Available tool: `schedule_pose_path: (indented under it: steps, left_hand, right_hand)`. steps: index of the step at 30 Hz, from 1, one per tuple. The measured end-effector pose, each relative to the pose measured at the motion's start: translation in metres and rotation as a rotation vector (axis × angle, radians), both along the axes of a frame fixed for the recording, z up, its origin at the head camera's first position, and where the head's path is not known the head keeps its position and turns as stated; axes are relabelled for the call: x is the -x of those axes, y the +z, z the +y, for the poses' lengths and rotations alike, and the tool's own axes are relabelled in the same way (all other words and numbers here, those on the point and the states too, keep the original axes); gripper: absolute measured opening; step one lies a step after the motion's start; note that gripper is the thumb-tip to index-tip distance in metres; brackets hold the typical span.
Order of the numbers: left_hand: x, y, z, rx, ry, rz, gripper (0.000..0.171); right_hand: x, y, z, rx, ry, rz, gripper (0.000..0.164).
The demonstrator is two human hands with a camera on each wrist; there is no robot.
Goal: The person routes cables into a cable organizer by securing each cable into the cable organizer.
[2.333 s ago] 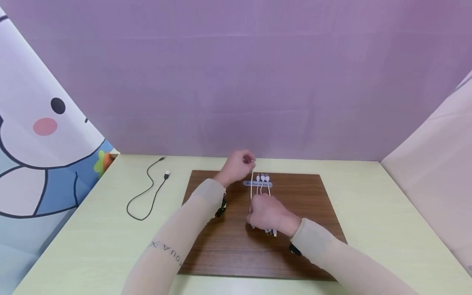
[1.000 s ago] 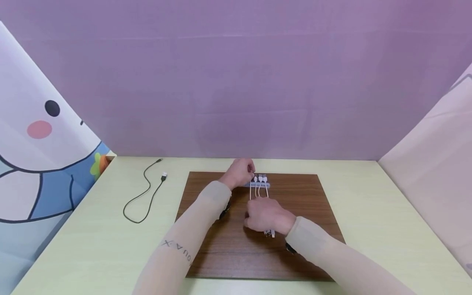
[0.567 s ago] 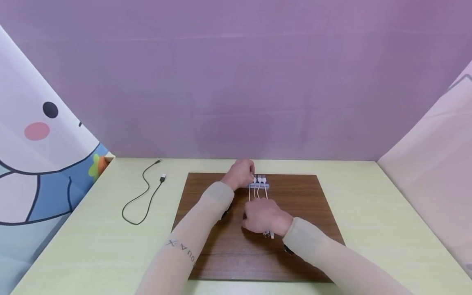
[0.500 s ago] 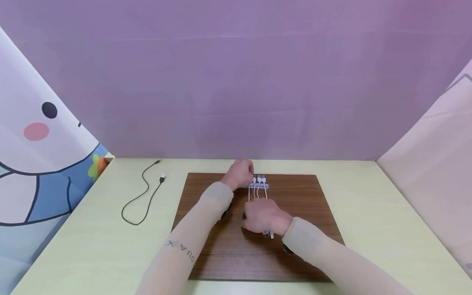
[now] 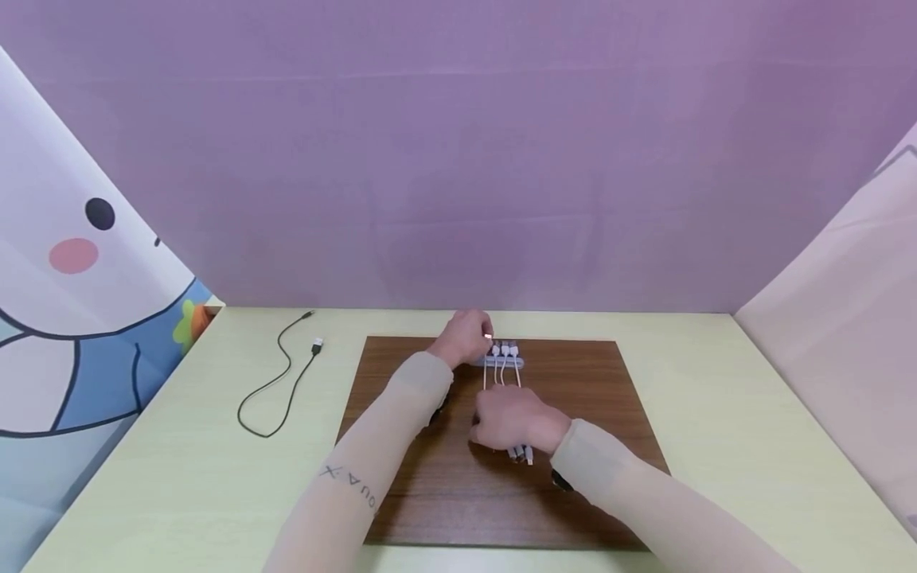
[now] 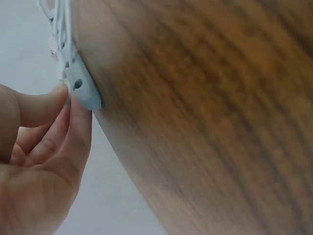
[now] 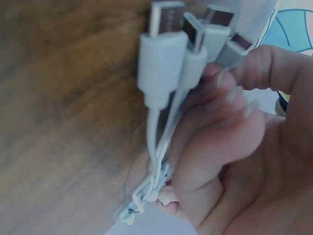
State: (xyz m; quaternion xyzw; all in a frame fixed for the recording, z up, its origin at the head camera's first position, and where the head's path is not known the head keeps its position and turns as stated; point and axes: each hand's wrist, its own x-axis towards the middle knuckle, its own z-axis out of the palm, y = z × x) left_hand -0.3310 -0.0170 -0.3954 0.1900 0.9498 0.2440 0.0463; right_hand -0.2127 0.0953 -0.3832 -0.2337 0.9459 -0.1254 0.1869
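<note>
In the head view my left hand (image 5: 464, 338) is at the back edge of the brown wood-grain board (image 5: 573, 382). Its thumb and fingertips pinch the end of a white USB cable, right beside the pale blue cable clip (image 6: 84, 88) with its round slots. Other white cables (image 5: 517, 374) run through the clip, their small ends standing out behind it. My right hand (image 5: 512, 418) is curled over the cables nearer the board's middle and grips them. White USB-A plugs (image 7: 159, 66) stick out past its fingers, which hide the cable stretch in between.
A black USB cable (image 5: 292, 390) lies in a loop on the pale yellow table (image 5: 179, 469), left of the board. Purple cloth (image 5: 458, 191) hangs behind the table. A cartoon-print cloth (image 5: 43, 350) is on the left, a pale one (image 5: 852, 294) on the right.
My left hand has come down from above the back edge to the clip, lowering the leftmost white cable beside the others. My right hand has stayed on the cables, shifting slightly.
</note>
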Motion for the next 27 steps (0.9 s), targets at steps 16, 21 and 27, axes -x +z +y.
schedule_pose_path:
  steps: [16, 21, 27]
  left_hand:
    - [-0.006, 0.004, -0.007, 0.076, -0.002, -0.026, 0.022]
    - [-0.01, 0.003, -0.01, 0.111, -0.001, 0.003, 0.025]
    - [-0.015, 0.008, -0.02, 0.063, -0.009, 0.043, 0.028]
  right_hand:
    - [-0.011, 0.008, -0.001, -0.002, 0.023, 0.002, 0.036]
    - [-0.014, 0.008, 0.0, 0.023, 0.034, -0.017, 0.035]
    - [-0.016, 0.007, 0.005, 0.096, 0.032, -0.019, 0.035]
